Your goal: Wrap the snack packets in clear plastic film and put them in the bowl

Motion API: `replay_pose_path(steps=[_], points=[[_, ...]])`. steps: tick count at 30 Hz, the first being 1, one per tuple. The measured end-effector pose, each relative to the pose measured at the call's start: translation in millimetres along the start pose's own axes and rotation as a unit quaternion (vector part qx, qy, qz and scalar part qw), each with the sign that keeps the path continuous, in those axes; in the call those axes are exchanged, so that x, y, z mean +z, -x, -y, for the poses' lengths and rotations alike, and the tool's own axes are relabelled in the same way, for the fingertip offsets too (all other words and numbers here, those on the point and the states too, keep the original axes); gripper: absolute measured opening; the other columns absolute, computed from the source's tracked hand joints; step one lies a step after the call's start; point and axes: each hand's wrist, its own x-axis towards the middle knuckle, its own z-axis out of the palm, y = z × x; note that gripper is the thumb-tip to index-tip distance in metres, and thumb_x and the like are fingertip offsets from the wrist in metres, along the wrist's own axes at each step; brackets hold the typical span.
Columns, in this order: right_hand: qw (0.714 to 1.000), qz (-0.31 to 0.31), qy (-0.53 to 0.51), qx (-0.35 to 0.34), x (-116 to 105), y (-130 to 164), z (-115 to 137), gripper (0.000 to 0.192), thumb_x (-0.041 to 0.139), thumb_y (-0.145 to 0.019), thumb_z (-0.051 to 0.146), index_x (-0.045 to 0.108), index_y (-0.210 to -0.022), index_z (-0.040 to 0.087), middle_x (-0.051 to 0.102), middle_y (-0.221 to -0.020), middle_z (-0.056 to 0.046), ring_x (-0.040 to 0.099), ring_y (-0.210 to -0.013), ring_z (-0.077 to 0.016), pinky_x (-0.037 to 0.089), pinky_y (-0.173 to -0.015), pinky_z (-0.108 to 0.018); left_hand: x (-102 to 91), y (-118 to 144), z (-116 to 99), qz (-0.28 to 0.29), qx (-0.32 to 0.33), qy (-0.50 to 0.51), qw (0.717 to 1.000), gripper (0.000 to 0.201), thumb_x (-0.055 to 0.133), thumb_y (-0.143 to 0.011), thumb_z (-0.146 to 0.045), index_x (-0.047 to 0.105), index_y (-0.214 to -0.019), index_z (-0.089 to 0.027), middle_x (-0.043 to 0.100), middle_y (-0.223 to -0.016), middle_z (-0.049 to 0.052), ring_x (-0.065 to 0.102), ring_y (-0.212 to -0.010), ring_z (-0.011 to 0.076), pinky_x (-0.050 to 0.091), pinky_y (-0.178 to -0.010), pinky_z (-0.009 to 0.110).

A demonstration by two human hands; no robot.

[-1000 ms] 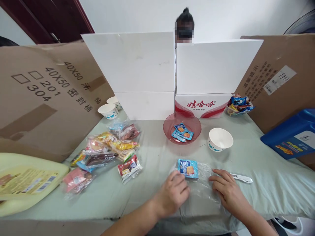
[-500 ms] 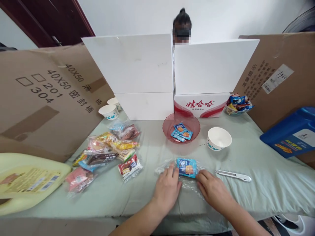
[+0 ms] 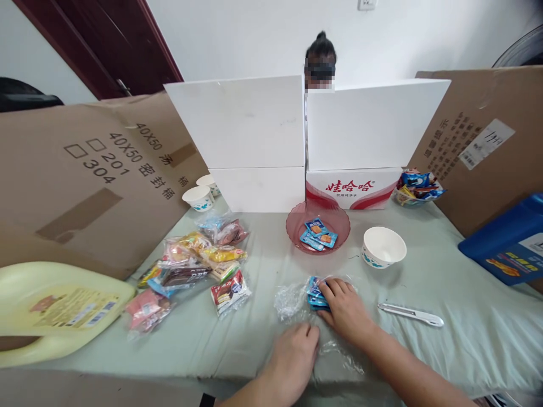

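My right hand (image 3: 344, 308) closed over one blue snack packet (image 3: 314, 289) on crumpled clear plastic wrap (image 3: 290, 298) at lower centre; my left hand (image 3: 294, 356) rested flat, holding nothing. The red bowl (image 3: 297, 226) held three blue packets (image 3: 318, 232); the white paper bowl (image 3: 383, 246) beside it held none.

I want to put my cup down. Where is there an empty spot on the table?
Bare cloth lies between the white bowl and the blue box, beyond the white cutter. The snack pile side is crowded, and the hands work by the clear wrap.
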Motion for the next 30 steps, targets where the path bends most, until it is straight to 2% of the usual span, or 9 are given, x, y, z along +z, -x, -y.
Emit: replay_pose_path(steps=[5,9,12,15,18,20,24,27,30], points=[[0.996,0.049,-0.068,-0.011,-20,-5,-12,0.050,0.048,-0.082,0.006,0.053,-0.132,0.014,0.062,-0.125,-0.014,0.056,-0.114,-0.0280,0.045,-0.098,-0.046,-7.8,9,2,0.051,-0.019,0.017,0.998,0.020,0.059,-0.086,-0.016,0.062,-0.105,-0.020,0.066,-0.107,0.008,0.066,-0.094,0.0272,0.053,-0.081,0.038],[0.961,0.124,-0.239,-0.068,-62,-13,-34,0.045,0.051,-0.088,0.018,0.052,-0.133,0.022,0.062,-0.127,-0.008,0.059,-0.114,-0.0227,0.047,-0.097,-0.038,-13.6,8,5,0.025,-0.034,0.070,0.997,0.025,0.052,-0.090,-0.020,0.059,-0.114,-0.020,0.063,-0.114,0.008,0.066,-0.096,0.0250,0.053,-0.083,0.035],[0.956,0.045,-0.281,-0.072,-86,-35,-50,0.040,0.050,-0.091,0.027,0.052,-0.131,0.025,0.061,-0.125,-0.006,0.058,-0.113,-0.0215,0.048,-0.095,-0.036,-12.9,5,6,0.022,-0.037,0.082,0.996,0.027,0.053,-0.089,-0.020,0.058,-0.116,-0.020,0.064,-0.114,0.008,0.065,-0.097,0.0252,0.053,-0.085,0.035],[0.981,-0.086,-0.172,-0.030,-92,-72,-60,0.044,0.044,-0.092,0.022,0.047,-0.135,0.021,0.059,-0.123,-0.011,0.058,-0.110,-0.0224,0.049,-0.090,-0.037,-12.1,4,6,0.021,-0.039,0.078,0.996,0.028,0.055,-0.088,-0.022,0.058,-0.116,-0.018,0.063,-0.114,0.008,0.066,-0.096,0.0267,0.053,-0.084,0.037],[0.991,-0.104,-0.076,-0.024,-87,-100,-58,0.044,0.045,-0.088,0.015,0.052,-0.132,0.016,0.061,-0.116,-0.014,0.058,-0.106,-0.0256,0.047,-0.088,-0.041,-11.9,4,4,0.017,-0.043,0.078,0.996,0.030,0.057,-0.087,-0.024,0.058,-0.116,-0.019,0.063,-0.115,0.008,0.066,-0.095,0.0269,0.053,-0.085,0.038],[0.992,-0.091,-0.069,-0.045,-80,-100,-48,0.039,0.048,-0.086,0.013,0.058,-0.124,0.016,0.064,-0.111,-0.013,0.057,-0.105,-0.0259,0.044,-0.091,-0.042,-9.5,6,4,0.018,-0.044,0.071,0.996,0.033,0.058,-0.086,-0.022,0.058,-0.119,-0.019,0.063,-0.117,0.008,0.066,-0.096,0.0267,0.054,-0.085,0.038],[0.985,-0.113,-0.077,-0.103,-54,-53,-7,0.027,0.041,-0.093,0.016,0.064,-0.107,0.016,0.067,-0.094,-0.009,0.057,-0.090,-0.0204,0.043,-0.082,-0.034,4.4,10,4,0.015,-0.040,0.003,0.999,0.040,0.059,-0.083,-0.013,0.058,-0.123,-0.016,0.064,-0.116,0.011,0.066,-0.095,0.0285,0.056,-0.079,0.038],[0.982,-0.064,-0.084,-0.158,-20,-6,17,0.022,0.043,-0.093,0.017,0.064,-0.096,0.019,0.063,-0.079,-0.004,0.055,-0.074,-0.0172,0.042,-0.070,-0.030,12.8,10,2,-0.053,0.032,-0.048,0.997,0.025,0.054,-0.084,-0.009,0.065,-0.105,-0.018,0.068,-0.101,0.008,0.066,-0.090,0.0272,0.056,-0.071,0.035],[0.990,-0.028,-0.077,-0.112,10,19,18,0.021,0.052,-0.090,0.021,0.065,-0.105,0.020,0.067,-0.100,-0.007,0.057,-0.096,-0.0211,0.043,-0.088,-0.036,6.3,0,0,-0.150,0.083,-0.056,0.984,0.020,0.051,-0.086,-0.007,0.066,-0.091,-0.019,0.068,-0.092,0.005,0.064,-0.087,0.0245,0.055,-0.073,0.035]])
